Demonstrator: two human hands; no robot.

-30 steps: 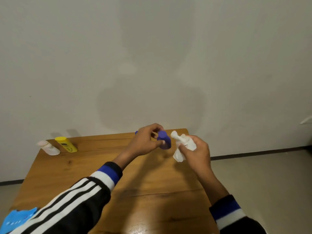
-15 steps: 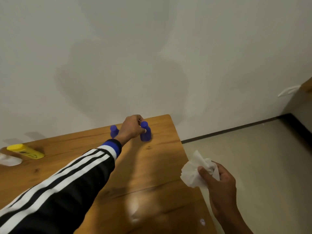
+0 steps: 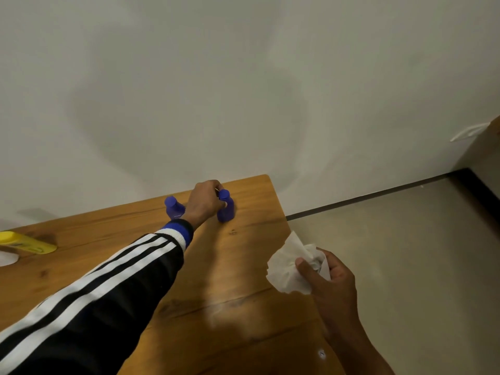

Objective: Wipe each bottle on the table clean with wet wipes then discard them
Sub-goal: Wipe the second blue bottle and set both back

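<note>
Nothing here can be read: the yellow bottle (image 3: 27, 242) lying at the bench's (image 3: 238, 280) far left edge carries dark print, and the blue bottle (image 3: 174, 208) a small mark, both too blurred

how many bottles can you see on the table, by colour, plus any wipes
blue bottles: 2, one free, one under the left hand
yellow bottles: 1, lying at the left edge
white bottles: 1, mostly cut off by the frame
wipes: 1, crumpled in the right hand, off the table
total: 5
</note>
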